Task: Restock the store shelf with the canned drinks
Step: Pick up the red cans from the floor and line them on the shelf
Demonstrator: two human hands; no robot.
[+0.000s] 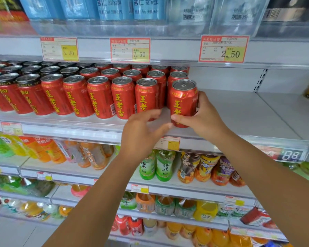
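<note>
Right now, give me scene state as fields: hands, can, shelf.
right hand: grips red can, fingers round its side
left hand: beside the can's base, fingers relaxed, holding nothing
red can: upright, right end of the front row
can rows: red cans, several deep, fill the shelf's left part
shelf: bare to the right of the held can
set down: cannot tell
</note>
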